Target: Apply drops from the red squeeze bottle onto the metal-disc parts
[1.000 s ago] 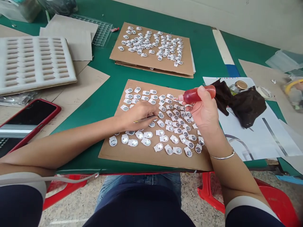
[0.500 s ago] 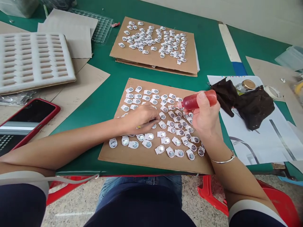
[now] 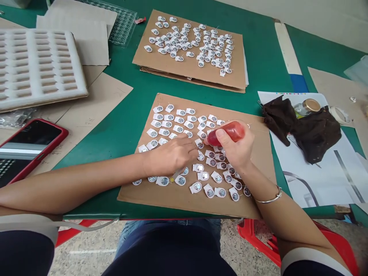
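While the right grip [image 3: 238, 150] is wrapped around the red bottle [image 3: 230, 132], its nozzle [image 3: 206, 142] low over the white tags [image 3: 203, 176], the left grip [image 3: 177, 154] is narrow, closed on a thin tool [image 3: 178, 174], yellow end showing. Can't tell if nozzle touches a tag. Tags spread across near cardboard [image 3: 166, 199] on green surface [image 3: 110, 134]; stacked cardboard [image 3: 172, 71] behind.

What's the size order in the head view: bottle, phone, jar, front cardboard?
Largest to smallest, as they look:
1. Front cardboard
2. Phone, cut off by the frame
3. Bottle, partly covered
4. Jar, partly covered
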Demonstrator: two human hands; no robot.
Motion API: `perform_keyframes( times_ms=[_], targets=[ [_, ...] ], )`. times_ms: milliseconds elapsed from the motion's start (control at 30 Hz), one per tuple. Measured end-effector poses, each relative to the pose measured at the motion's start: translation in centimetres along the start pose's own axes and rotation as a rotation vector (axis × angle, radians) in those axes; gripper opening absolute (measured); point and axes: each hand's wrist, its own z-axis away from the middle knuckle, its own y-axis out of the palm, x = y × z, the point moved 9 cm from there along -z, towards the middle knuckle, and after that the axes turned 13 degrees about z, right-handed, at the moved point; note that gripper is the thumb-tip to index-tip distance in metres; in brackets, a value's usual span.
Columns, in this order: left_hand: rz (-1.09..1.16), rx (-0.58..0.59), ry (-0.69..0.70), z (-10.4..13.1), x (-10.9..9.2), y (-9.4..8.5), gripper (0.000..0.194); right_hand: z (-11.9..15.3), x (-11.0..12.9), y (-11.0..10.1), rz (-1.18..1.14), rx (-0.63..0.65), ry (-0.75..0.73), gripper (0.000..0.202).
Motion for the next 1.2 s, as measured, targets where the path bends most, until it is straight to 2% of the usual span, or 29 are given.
perform_keyframes(
  times_ms=[267,1200],
  targets=[
    [-0.115,-0.005,0.033,0.0,-0.69,0.27,0.025,0.16,-0.2,0.42,-0.001,0.031,0.005,0.032],
    [-0.07,0.009,0.017,0.03,-0.44,0.34,0.025,0.0,0.0,-0.2,0.056,-0.027,-0.024,0.033]
  ],
)
